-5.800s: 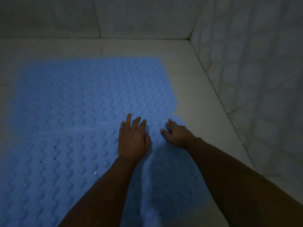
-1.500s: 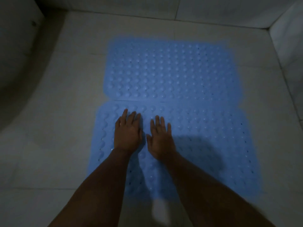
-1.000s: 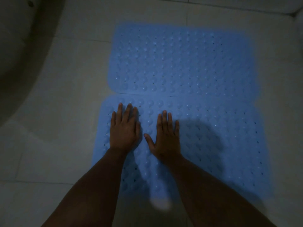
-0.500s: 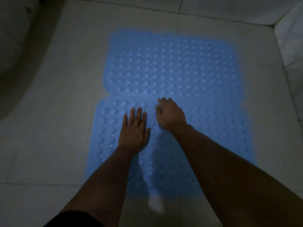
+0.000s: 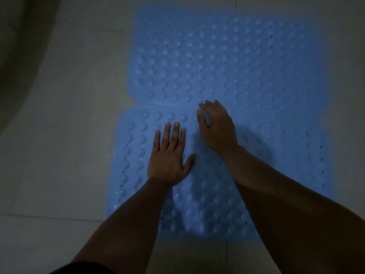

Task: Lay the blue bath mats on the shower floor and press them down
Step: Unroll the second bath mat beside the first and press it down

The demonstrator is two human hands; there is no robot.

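Nearest, the near blue mat (image 5: 276, 165) lies flat on the tiled floor (image 5: 69, 135). The left hand (image 5: 169, 155) presses it palm-down with fingers straight, gripping nothing. The right hand (image 5: 217, 127), fingers loosely bent and holding nothing, reaches the seam. Beyond, touching edge to edge, lies the far blue mat (image 5: 227, 56).

The forearms cover part of the near mat (image 5: 138, 147), so its near right corner cannot be seen. The far mat (image 5: 227, 56) is blurred along its far edge — the bumps there smear together. The right hand (image 5: 218, 129) is blurred; whether its fingertips touch the mat cannot be told — the light is dim.
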